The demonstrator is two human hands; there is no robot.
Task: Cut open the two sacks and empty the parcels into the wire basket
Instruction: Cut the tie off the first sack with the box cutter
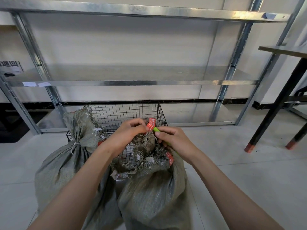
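Your left hand (131, 131) pinched the red tag (151, 125); your right hand (173, 138) gripped the green cutter (156, 129), tip at the right sack (154, 188) neck, upright between them.

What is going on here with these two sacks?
A person is working on the right sack. The left hand pinches the red tag at its bunched neck, and the right hand grips a green tool beside it. The left sack is tied shut with a white tie. Both stand in front of the wire basket.
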